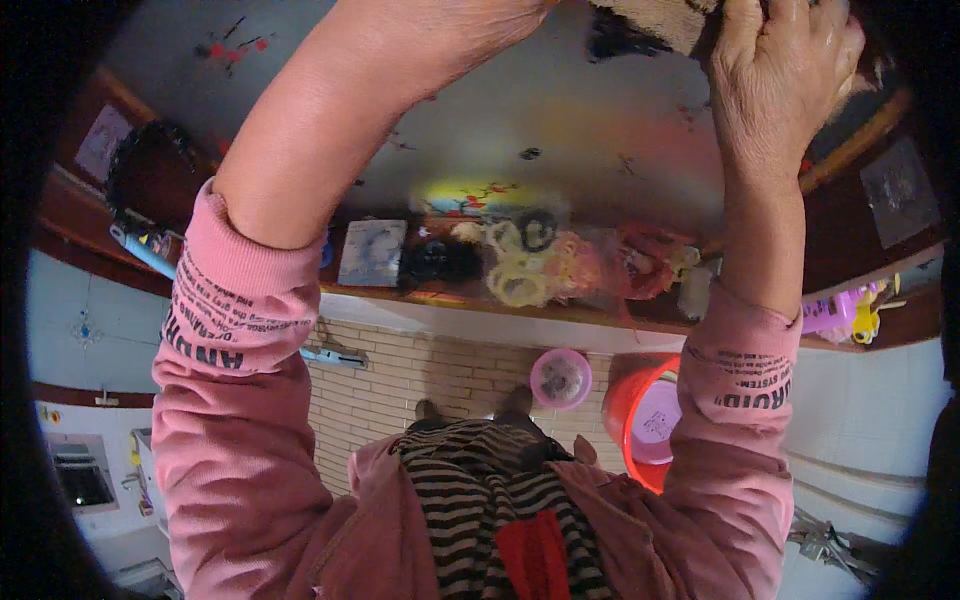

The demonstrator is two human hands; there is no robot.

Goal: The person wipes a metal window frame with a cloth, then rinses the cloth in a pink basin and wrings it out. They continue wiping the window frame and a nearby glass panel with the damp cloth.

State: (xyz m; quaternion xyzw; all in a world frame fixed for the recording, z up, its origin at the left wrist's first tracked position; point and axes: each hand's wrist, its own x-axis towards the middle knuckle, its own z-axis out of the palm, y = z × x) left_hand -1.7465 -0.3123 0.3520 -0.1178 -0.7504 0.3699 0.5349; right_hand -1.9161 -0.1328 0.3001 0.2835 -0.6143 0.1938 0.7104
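Both my arms, in pushed-up pink sleeves, reach up in front of a grey panel (560, 110) decorated with dark twigs and red blossoms. My right hand (785, 75) is at the upper right, its fingers bent and pressed over a beige and dark cloth (662, 22). Part of that cloth shows beside the hand against the panel; the rest is cut off by the upper edge. Only the wrist and back part of my left hand (490, 15) show at the top. Its fingers are out of view, so what it holds or touches is hidden.
Below the panel, a dark red shelf (620, 318) bears a pale flat box (373, 253), a black item (440, 262), and yellow and pink bundles (530, 265). A purple container (840, 312) stands at right. On the brick-patterned floor are a pink basin (561, 379) and a red bucket (622, 405).
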